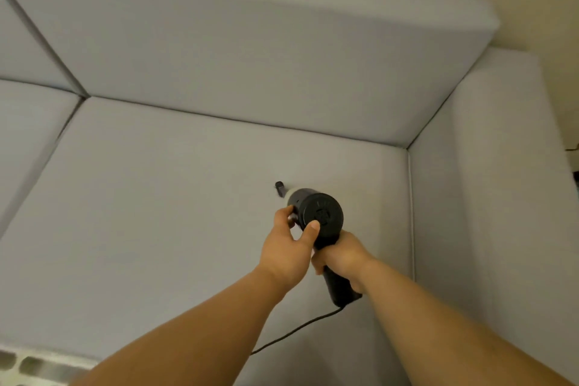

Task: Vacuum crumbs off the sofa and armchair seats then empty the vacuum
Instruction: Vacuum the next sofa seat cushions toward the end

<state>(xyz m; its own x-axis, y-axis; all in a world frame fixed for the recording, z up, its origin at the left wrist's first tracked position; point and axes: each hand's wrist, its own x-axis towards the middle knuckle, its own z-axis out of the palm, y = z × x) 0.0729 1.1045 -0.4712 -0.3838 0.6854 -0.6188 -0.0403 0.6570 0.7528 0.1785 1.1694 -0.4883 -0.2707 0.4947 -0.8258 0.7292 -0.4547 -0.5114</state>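
1. Right hand (341, 260) wraps the handle of the black handheld vacuum (319, 216); left hand (293, 247) pinches the rear of its body, thumb on the round end cap.
2. Nozzle (279, 188) points down at the grey sofa seat cushion (156, 213), near the right armrest (488, 197); whether it touches, can't tell.
3. No crumbs visible, too blurry.
4. To do it well: keep nozzle low, slow overlapping passes, work into the back seam (250, 124) and armrest gap.
5. Mind the cord (291, 332) trailing off the front edge.
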